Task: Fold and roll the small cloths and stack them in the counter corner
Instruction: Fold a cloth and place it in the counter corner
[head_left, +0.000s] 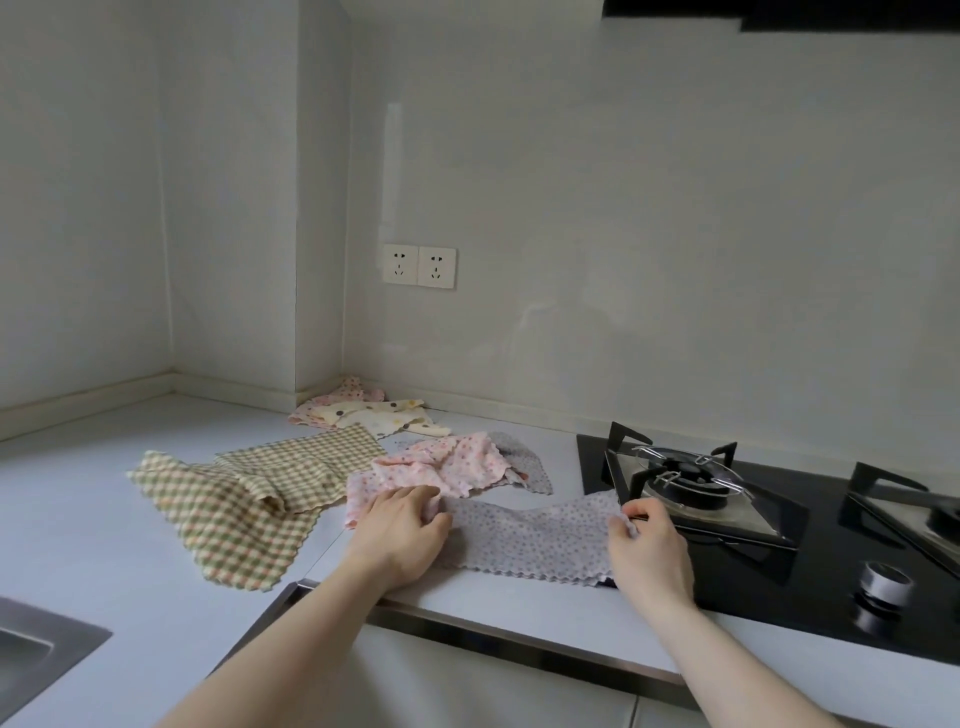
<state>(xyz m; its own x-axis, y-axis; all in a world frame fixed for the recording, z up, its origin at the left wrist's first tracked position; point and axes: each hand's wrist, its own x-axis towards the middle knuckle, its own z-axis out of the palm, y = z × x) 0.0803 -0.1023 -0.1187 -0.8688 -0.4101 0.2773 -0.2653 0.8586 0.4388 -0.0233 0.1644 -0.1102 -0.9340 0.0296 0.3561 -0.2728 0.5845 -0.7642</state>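
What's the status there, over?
Both hands, left and right, pinching the grey dotted cloth ends. Not yet rolled. Stove burner close at right.

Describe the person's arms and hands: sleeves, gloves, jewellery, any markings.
Both forearms are bare, with no sleeve in view. The left hand and the right hand wear no gloves. No rings, watch or bracelets show, and no markings are visible.

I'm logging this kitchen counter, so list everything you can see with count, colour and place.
dotted grey cloth: 1, grey, counter front, held at both ends
pink cloth: 1, pink, behind the grey one
checked cloths: 2, green-cream, left
corner cloths: about 2, pink and cream, by the wall
gas hob: 1, black, right
sockets: 2, white, wall
sink: 1, steel, bottom left
left hand: pinching grey cloth
right hand: pinching grey cloth
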